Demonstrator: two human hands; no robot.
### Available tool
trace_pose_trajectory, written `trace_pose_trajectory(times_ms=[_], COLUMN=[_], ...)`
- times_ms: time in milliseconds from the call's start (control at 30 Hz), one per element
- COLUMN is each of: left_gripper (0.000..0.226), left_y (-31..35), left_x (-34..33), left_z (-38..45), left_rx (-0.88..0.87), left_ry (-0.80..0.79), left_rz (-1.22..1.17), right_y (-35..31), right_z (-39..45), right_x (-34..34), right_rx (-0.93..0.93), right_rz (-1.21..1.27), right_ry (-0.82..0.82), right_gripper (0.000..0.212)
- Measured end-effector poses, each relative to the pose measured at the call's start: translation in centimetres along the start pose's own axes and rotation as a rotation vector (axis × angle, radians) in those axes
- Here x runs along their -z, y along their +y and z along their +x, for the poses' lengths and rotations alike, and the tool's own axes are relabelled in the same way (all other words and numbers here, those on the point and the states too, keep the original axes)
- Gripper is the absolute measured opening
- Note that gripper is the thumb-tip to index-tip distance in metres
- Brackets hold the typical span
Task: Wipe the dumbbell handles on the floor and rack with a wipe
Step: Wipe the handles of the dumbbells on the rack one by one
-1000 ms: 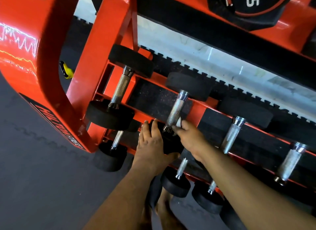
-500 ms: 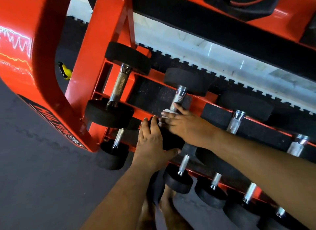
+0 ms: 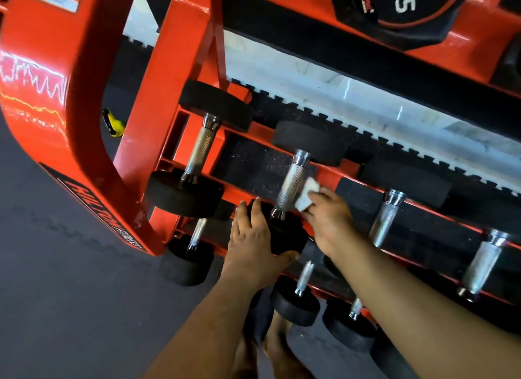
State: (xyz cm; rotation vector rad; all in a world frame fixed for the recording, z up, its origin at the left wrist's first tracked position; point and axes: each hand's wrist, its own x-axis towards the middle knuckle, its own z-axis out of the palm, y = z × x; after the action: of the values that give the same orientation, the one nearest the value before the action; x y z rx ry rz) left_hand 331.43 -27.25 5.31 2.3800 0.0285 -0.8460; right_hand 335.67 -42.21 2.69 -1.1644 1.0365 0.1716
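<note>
- the wipe is a small folded white pad, pressed against the right side of a knurled chrome handle, roughly at the handle's lower half
- that handle belongs to the second dumbbell from the left on the rack's middle shelf, lying tilted with one black head up top and the other down by the hands
- the person's right hand pinches the wipe between thumb and fingertips, so it's grasping the wipe, knuckles facing the camera
- left hand lies flat on the dumbbell's near black head, fingers straight and thumb hooked round its lower edge, more bracing than gripping
- neighbours on the same shelf: another dumbbell to the left, two more chrome handles off to the right
- smaller dumbbells sit on the lowest tier, just under the forearms
- it's all on a glossy orange rack, with a big black weight marked "2.5" on the top shelf
- dark rubber floor below, and a yellow clip-looking thing behind the rack leg
</note>
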Motion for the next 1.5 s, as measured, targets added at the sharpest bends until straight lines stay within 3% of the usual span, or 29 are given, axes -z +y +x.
trace_pose_trajectory(times_ms=[200, 367, 467, 633, 700, 800, 833, 967, 1033, 1133, 1200, 1300, 1433, 1500], left_gripper=[0.131, 0.129, 0.13, 0.129, 0.13, 0.132, 0.132, 0.133, 0.132, 0.132, 0.132, 0.132, 0.131, 0.132], left_y=[0.1, 0.0, 0.0, 0.2, 0.2, 0.3, 0.4, 0.5, 0.4, 0.3, 0.2, 0.1, -0.1, -0.1], left_x=[0.0, -0.1, -0.1, 0.0, 0.0, -0.1, 0.0, 0.1, 0.1, 0.0, 0.0, -0.1, -0.3, -0.3], left_z=[-0.1, -0.1, 0.0, -0.2, -0.2, -0.2, -0.2, -0.3, -0.4, -0.4, -0.5, -0.5, -0.3, -0.3], left_rx=[0.01, 0.0, -0.002, 0.003, 0.008, 0.016, 0.018, 0.014, 0.016, 0.014, 0.008, -0.008, -0.02, -0.023], left_ry=[0.009, 0.006, 0.016, 0.013, 0.019, 0.039, 0.043, 0.041, 0.037, 0.037, 0.038, 0.035, 0.058, 0.053], left_rz=[0.011, 0.011, 0.017, -0.001, -0.01, -0.016, -0.017, -0.028, -0.033, -0.025, -0.022, -0.026, -0.033, -0.032], right_y=[-3.0, -2.4, -4.0, 0.2, 0.0, -2.1, -2.0, 1.1, 1.3, -0.2, -1.2, -0.6, -0.4, -1.5], right_z=[1.1, 0.8, 2.0, -0.7, -1.0, 0.2, 0.5, -1.0, -2.0, -0.1, 2.6, 3.2, 2.8, 3.7], right_x=[-3.7, -2.6, -2.6, -1.3, -0.7, -1.8, -2.2, -0.4, 1.7, 3.2, 3.4, 3.5, 4.2, 4.0], right_rx=[-0.049, -0.116, -0.075, -0.113, -0.044, 0.149, 0.217, 0.51, 0.685, 1.165, 1.395, 1.454, 1.626, 1.614], right_rz=[0.189, 0.086, 0.221, -0.235, -0.112, 0.065, -0.016, -0.764, -0.882, -1.005, -1.245, -1.7, -1.975, -2.0], right_ry=[-0.076, -0.335, -0.282, -0.266, -0.254, -0.144, -0.101, -0.05, -0.121, -0.213, -0.247, -0.331, -0.634, -0.542], right_gripper=[0.004, 0.007, 0.01, 0.025, 0.018, 0.025, 0.025, 0.035, 0.038, 0.043, 0.05, 0.065, 0.065, 0.069])
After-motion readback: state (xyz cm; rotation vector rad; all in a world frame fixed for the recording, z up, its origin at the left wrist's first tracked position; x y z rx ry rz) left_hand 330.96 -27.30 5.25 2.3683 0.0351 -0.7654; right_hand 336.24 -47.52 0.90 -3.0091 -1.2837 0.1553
